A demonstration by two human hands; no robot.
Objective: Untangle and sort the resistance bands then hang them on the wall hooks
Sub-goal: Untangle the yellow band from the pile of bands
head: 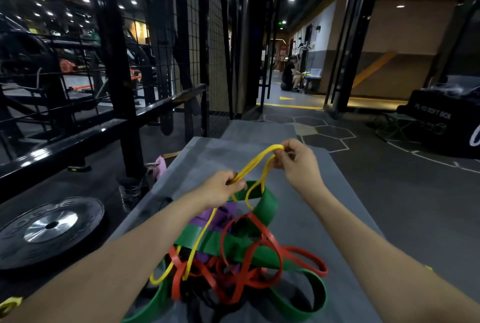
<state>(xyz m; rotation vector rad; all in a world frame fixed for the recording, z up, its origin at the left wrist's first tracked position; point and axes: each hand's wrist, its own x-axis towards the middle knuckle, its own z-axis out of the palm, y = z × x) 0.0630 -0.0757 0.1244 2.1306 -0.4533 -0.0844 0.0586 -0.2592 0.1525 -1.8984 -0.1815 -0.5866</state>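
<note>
head view: two hands (223,187) (298,164) pinch one yellow band (255,160).

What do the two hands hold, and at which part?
Both hold the yellow band: right hand pinches its top loop end, left hand grips the strands lower.

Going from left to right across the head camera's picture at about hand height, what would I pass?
Weight plate → water bottle → left hand → yellow band stretched between the hands → right hand → black soft box.
</note>
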